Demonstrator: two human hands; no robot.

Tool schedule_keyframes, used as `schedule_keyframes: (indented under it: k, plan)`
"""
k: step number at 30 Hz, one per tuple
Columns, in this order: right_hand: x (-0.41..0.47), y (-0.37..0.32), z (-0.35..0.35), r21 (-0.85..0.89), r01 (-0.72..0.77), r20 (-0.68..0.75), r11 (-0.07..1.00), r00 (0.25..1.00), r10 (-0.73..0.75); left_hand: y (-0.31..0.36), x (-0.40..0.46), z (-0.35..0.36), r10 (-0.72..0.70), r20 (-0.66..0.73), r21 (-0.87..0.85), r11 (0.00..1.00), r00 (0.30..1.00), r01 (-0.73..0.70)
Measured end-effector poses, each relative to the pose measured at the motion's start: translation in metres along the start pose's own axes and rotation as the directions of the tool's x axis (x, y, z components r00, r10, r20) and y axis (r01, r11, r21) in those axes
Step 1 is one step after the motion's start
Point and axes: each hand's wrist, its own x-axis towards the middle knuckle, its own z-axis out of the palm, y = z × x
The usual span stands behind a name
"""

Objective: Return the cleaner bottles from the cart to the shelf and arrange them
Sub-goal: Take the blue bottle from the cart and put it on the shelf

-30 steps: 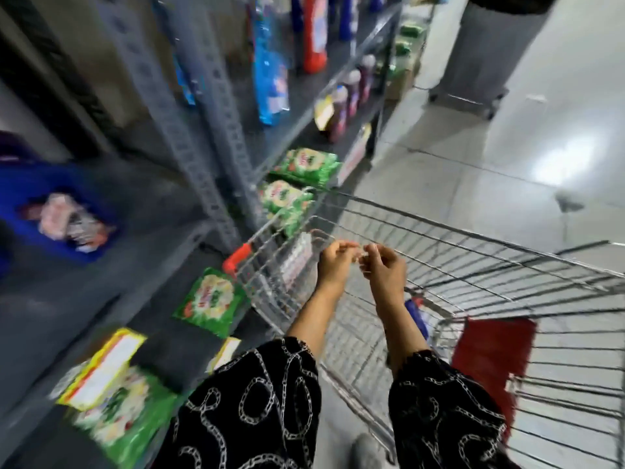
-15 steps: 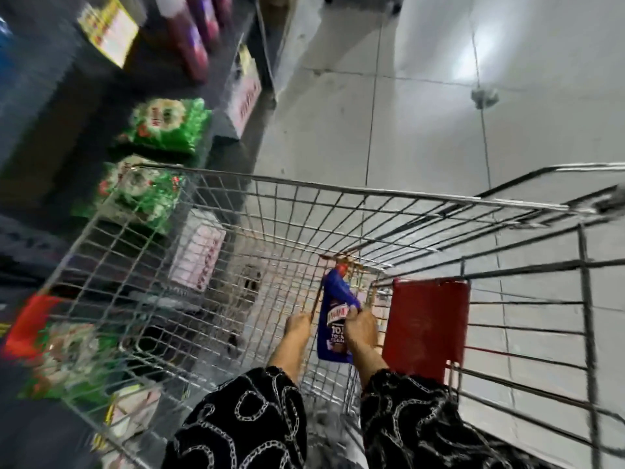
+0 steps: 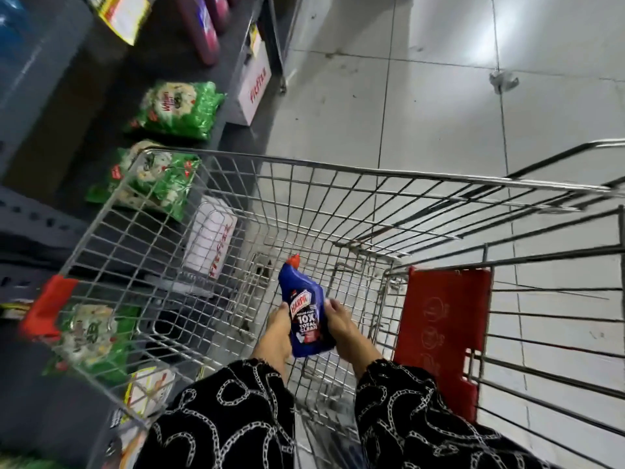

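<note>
A blue cleaner bottle (image 3: pixel 306 311) with an orange-red cap and a red Harpic label is held inside the wire shopping cart (image 3: pixel 338 170), tilted with its cap pointing away from me. My left hand (image 3: pixel 278 328) grips its left side and my right hand (image 3: pixel 341 323) grips its right side. Both arms wear black sleeves with a white chain print. The dark grey shelf (image 3: pixel 30 214) runs along the left. Dark red bottles (image 3: pixel 203 32) stand on it at the top.
Green packets (image 3: pixel 179 110) lie on the low shelf beside the cart. White boxes with red lettering (image 3: pixel 253 86) sit by the shelf edge. A red child-seat flap (image 3: pixel 443 330) closes the cart's near right. Pale tiled floor (image 3: pixel 439 96) spreads to the right.
My gaze dropped from the shelf down into the cart. Both hands went from the cart's rim down inside it and took hold of the blue bottle, which now sits a little higher.
</note>
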Motion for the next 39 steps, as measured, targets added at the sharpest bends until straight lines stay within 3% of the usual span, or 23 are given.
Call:
schedule_keyframes:
  k: [5,10,13,17,22,24,29,36,39]
  plan:
    - [-0.025,-0.032,0.016,0.082,0.092,-0.049,0.992,0.995,-0.088,0.042,-0.045,-0.002,0.116,0.082,-0.030,0.993,0.990,-0.113]
    - [-0.098,-0.089,0.024,0.100,0.312,0.059,0.945,0.946,-0.319,0.085,-0.125,-0.018,0.293,0.266,-0.070,0.956,0.918,-0.284]
    - [-0.156,-0.113,0.027,0.138,0.409,0.067,0.902,0.905,-0.421,0.098,-0.185,-0.037,0.456,0.357,-0.106,0.887,0.815,-0.450]
    - [-0.241,-0.128,0.038,0.242,0.566,0.108,0.788,0.792,-0.601,0.100,-0.275,-0.070,0.622,0.476,-0.195,0.765,0.622,-0.614]
    - [-0.351,-0.143,0.063,0.304,0.707,0.147,0.638,0.627,-0.765,0.086,-0.387,-0.117,0.751,0.538,-0.356,0.614,0.383,-0.704]
    - [-0.388,-0.144,0.074,0.320,0.735,0.164,0.598,0.578,-0.799,0.074,-0.427,-0.137,0.783,0.532,-0.398,0.567,0.322,-0.722]
    - [-0.458,-0.126,0.100,0.364,0.770,0.244,0.524,0.464,-0.851,0.036,-0.491,-0.195,0.827,0.507,-0.438,0.489,0.242,-0.754]
    - [-0.501,-0.093,0.145,0.358,0.775,0.298,0.521,0.433,-0.850,0.005,-0.517,-0.261,0.884,0.414,-0.482,0.414,0.216,-0.772]
    - [-0.499,-0.093,0.170,0.314,0.804,0.384,0.506,0.380,-0.841,0.008,-0.520,-0.287,0.916,0.337,-0.419,0.351,0.216,-0.837]
